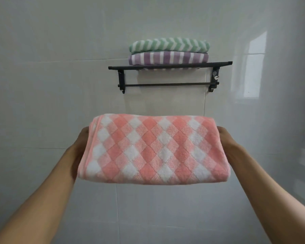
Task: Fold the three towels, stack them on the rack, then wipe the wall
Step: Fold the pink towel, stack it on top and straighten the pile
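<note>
A black wall rack [170, 65] hangs on the pale tiled wall [42, 67], and its top shelf already carries two folded towels: a purple striped towel [168, 58] lying on the bars and a green zigzag towel [169, 44] resting squarely on it. Under the shelf runs a thin lower bar [168, 84] with small hooks at either end, and a bright window reflection [253, 66] glares off the tiles to the right. Below the rack, well short of it, a folded pink checked towel [152, 149] is held level in mid-air, with bare wall between its far edge and the lower bar. The left hand [79, 150] and the right hand [226, 147] press in on its two short ends, palms facing each other, set apart by the towel's full width. Their fingers are hidden beneath or behind the cloth, so I cannot tell how they curl. Both forearms run off the bottom corners.
</note>
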Available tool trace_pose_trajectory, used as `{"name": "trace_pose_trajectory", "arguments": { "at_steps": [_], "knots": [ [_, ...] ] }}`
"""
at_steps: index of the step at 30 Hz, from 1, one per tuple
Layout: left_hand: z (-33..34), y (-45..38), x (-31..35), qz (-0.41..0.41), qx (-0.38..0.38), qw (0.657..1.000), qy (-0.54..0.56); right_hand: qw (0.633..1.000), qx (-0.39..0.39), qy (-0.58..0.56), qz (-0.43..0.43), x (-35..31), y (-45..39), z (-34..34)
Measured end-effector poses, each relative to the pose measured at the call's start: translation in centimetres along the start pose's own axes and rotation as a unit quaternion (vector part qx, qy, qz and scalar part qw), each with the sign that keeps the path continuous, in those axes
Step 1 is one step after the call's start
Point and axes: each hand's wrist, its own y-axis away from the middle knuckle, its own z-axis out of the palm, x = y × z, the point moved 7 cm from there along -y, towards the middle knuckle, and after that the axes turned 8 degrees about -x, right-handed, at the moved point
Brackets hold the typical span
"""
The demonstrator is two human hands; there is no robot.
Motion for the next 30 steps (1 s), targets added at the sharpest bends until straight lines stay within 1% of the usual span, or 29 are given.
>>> {"name": "trace_pose_trajectory", "arguments": {
  "at_steps": [2, 4, 6, 10, 12, 14, 17, 18, 19, 20, 22, 23, 24, 27, 30],
  "knots": [
    [0.1, 0.3, -0.3, 0.002, 0.000, 1.000, -0.024, 0.999, -0.011, -0.025, 0.020, 1.0, 0.0, -0.1],
    [0.2, 0.3, -0.8, -0.004, 0.008, 1.000, -0.020, 0.997, -0.018, -0.049, 0.052, 2.3, -0.3, -0.4],
    [0.6, 0.4, -2.0, -0.043, 0.004, 0.999, 0.007, 0.994, -0.041, -0.060, 0.086, 4.0, -0.8, -0.4],
    [2.3, 1.5, -6.2, -0.132, -0.063, 0.989, 0.020, 0.972, -0.128, -0.091, 0.174, 9.0, -0.9, 1.9],
    [2.7, 2.3, -8.0, -0.159, -0.068, 0.985, 0.023, 0.960, -0.138, -0.121, 0.212, 11.2, -0.6, 2.7],
    [3.1, 2.4, -9.5, -0.171, -0.071, 0.981, 0.051, 0.949, -0.130, -0.159, 0.241, 12.2, 0.3, 3.5],
    [2.7, 2.2, -10.7, -0.165, -0.056, 0.977, 0.125, 0.926, -0.114, -0.248, 0.260, 13.2, 1.3, 3.8],
    [2.5, 2.1, -11.1, -0.164, -0.057, 0.974, 0.148, 0.922, -0.125, -0.265, 0.254, 13.1, 1.7, 4.0],
    [2.6, 2.3, -11.1, -0.160, -0.077, 0.970, 0.169, 0.921, -0.152, -0.266, 0.242, 12.7, 2.0, 4.4],
    [2.8, 2.5, -11.1, -0.158, -0.111, 0.966, 0.171, 0.926, -0.173, -0.245, 0.228, 12.6, 2.2, 4.6],
    [3.5, 2.7, -11.3, -0.162, -0.169, 0.962, 0.141, 0.944, -0.205, -0.160, 0.203, 12.0, 2.4, 4.6],
    [3.6, 2.5, -11.8, -0.167, -0.179, 0.962, 0.123, 0.951, -0.200, -0.119, 0.201, 12.0, 2.4, 4.4],
    [3.3, 2.2, -12.0, -0.164, -0.163, 0.967, 0.110, 0.959, -0.181, -0.087, 0.202, 11.9, 2.3, 4.1],
    [2.3, 0.5, -11.4, -0.128, -0.070, 0.986, 0.082, 0.981, -0.079, -0.041, 0.172, 10.9, 1.7, 2.9],
    [2.3, -1.0, -8.9, -0.051, 0.001, 0.998, -0.034, 0.991, -0.010, 0.022, 0.132, 9.5, 0.6, 2.8]
  ]
}}
